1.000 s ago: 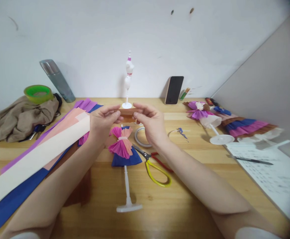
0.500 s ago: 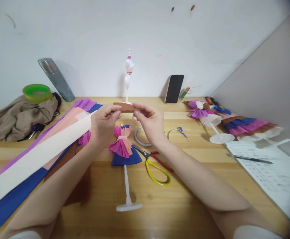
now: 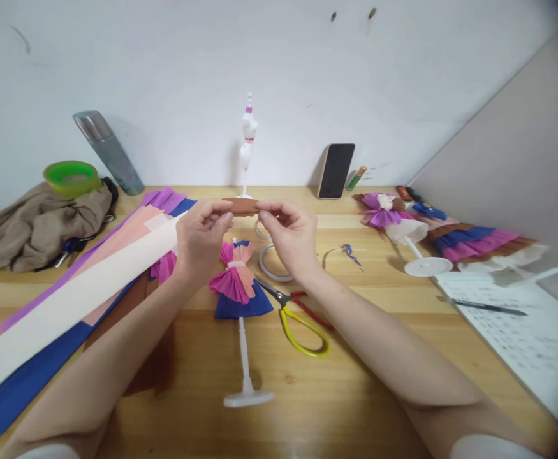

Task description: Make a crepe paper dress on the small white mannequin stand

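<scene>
Centrally, both forearms (image 3: 130,341) stretched forward from the lower corners, with left hand (image 3: 196,237) and right hand (image 3: 292,239) raised face to face above the worktop (image 3: 350,389). In the grip, pinched at either end between thumb and fingers, a brown strip (image 3: 241,206), held level in front of the mannequin (image 3: 247,150). Partly hidden behind that strip, the mannequin's base; behind the right hand, portions of two tape rolls (image 3: 275,278). Cut off at the left edge, layered paper strips (image 3: 82,303), partly covered by the left forearm. Too blurred to read, writing on the sheet (image 3: 508,344). Underneath, pale boarded wood; beyond, a whitish wall (image 3: 173,76) with two dark spots (image 3: 333,16).
</scene>
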Tool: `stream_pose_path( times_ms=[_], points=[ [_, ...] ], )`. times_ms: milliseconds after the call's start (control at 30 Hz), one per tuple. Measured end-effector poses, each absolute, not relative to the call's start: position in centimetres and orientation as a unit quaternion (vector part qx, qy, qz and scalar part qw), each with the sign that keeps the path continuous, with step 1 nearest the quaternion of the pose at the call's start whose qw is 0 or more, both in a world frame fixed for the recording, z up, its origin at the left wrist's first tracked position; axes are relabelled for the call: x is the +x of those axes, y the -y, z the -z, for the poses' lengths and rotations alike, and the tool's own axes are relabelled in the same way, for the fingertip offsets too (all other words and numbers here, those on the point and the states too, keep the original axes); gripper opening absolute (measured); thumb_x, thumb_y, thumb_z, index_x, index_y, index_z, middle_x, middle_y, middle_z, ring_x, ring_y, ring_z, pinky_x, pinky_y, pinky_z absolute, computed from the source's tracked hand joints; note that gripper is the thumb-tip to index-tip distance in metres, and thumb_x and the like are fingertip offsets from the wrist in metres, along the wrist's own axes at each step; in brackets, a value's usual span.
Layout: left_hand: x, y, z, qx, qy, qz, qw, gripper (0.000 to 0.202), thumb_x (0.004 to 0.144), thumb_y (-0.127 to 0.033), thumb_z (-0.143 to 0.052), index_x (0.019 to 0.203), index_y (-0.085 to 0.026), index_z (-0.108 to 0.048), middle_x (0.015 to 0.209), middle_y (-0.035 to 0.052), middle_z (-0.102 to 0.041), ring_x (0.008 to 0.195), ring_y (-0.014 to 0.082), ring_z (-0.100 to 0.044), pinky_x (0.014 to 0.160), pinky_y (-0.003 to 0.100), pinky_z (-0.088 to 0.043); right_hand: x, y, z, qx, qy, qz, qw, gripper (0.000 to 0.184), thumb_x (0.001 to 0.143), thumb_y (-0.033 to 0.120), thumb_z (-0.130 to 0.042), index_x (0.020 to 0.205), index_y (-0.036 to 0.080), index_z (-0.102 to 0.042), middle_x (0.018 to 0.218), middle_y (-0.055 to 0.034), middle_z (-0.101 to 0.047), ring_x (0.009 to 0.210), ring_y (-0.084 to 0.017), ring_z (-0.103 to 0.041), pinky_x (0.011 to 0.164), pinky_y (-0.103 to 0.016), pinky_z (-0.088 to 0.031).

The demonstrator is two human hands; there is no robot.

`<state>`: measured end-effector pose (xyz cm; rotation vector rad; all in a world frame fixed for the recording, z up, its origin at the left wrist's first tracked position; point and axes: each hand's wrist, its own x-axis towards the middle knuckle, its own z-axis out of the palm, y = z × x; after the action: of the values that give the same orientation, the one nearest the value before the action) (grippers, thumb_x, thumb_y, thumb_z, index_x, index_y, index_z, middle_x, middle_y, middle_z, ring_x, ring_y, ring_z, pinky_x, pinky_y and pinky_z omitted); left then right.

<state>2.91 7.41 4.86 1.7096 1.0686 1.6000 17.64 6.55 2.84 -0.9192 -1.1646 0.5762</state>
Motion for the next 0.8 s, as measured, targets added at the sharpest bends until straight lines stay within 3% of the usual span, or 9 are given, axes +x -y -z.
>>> stream_pose_path(
  times_ms=[433,800],
  points=[
    [3.3,-6.9,-5.7,0.598,-0.395,-0.586,0.378,0.028,0.065,-0.019,-0.075,0.093,-0.016,-0.074,0.064,-0.0024,-0.067,0.055,0.0108,-0.064,0.054,0.021,-0.054,17.6,-6.2,-3.1,-0.41,0.522,-0.254,0.703,0.008,0.076,0.019,-0.064,0.078,0.022,-0.071,0.086,-0.0032,-0.073,0.08,-0.017,-0.066,0.069,-0.032,-0.049],
    [3.4,-6.7,-5.9,0.586,-0.385,-0.572,0.426,0.015,0.063,-0.018,-0.075,0.077,-0.015,-0.071,0.063,0.0006,-0.072,0.049,0.0105,-0.064,0.049,0.02,-0.053,17.6,-6.0,-3.4,-0.404,0.521,-0.266,0.703,0.006,0.074,0.019,-0.065,0.076,0.021,-0.07,0.081,-0.002,-0.071,0.076,-0.016,-0.064,0.068,-0.032,-0.048]
  ],
)
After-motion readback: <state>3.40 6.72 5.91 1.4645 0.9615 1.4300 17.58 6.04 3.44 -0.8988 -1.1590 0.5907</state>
